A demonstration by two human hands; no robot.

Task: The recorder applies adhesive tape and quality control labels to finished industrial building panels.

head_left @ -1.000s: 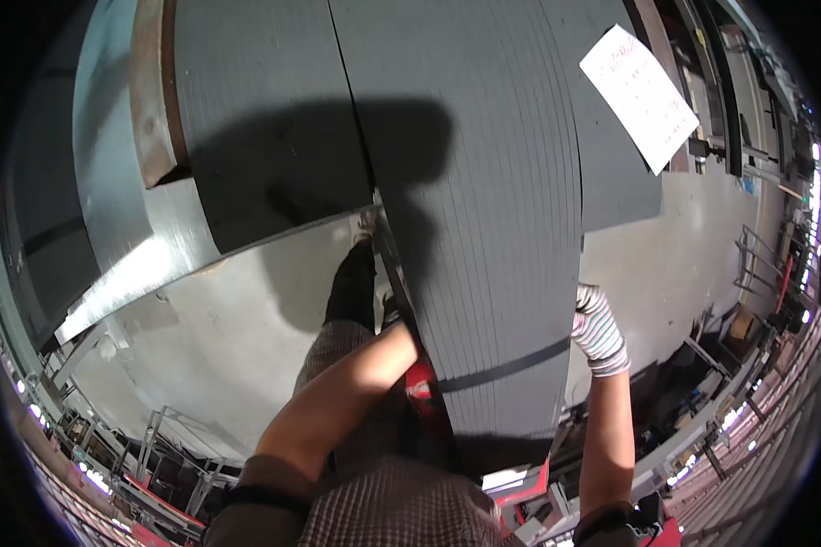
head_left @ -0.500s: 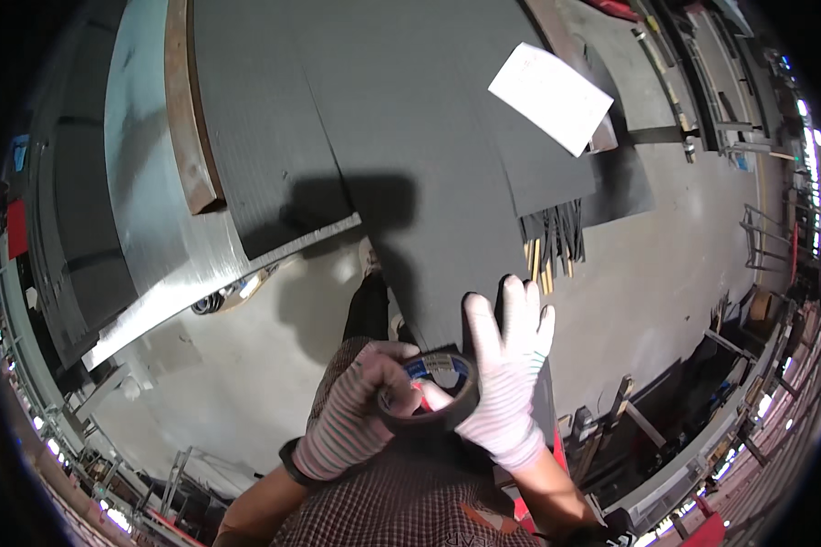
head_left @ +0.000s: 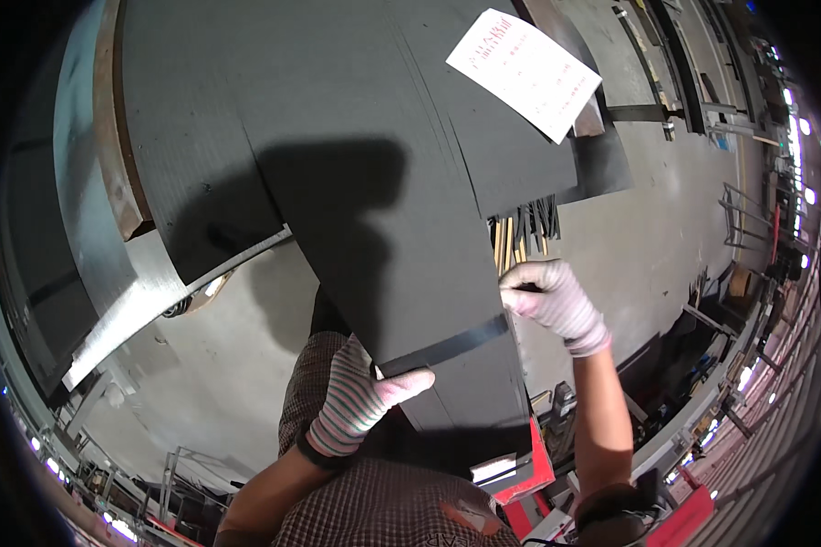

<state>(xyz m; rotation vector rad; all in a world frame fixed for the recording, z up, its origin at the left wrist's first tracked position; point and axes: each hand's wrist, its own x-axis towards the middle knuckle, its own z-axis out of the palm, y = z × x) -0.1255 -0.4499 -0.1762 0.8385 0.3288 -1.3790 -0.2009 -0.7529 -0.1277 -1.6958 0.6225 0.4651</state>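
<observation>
A long dark grey panel [head_left: 401, 246] reaches toward me, and a strip of glossy black tape [head_left: 447, 344] lies across it near my end. At the strip's left end is my left hand [head_left: 356, 398], in a striped white glove. Its thumb presses on top while the fingers wrap under the panel's left edge, mostly hidden. My right hand [head_left: 556, 301], gloved too, is closed beside the panel's right edge, just above the strip's right end. A dark patch shows within its curled fingers; what it holds is hidden. The tape roll cannot be made out.
A white printed sheet [head_left: 527, 75] lies on the panels at the far right. Thin black and tan strips [head_left: 520, 232] stick out below it. At left, a brown bar [head_left: 119, 128] rests on a metal surface [head_left: 123, 301]. Near me is a red-edged object [head_left: 540, 460].
The tape roll held between my hands has gone from sight. A tape strip now crosses the panel. My hands have moved apart to its two edges, and the right hand has closed.
</observation>
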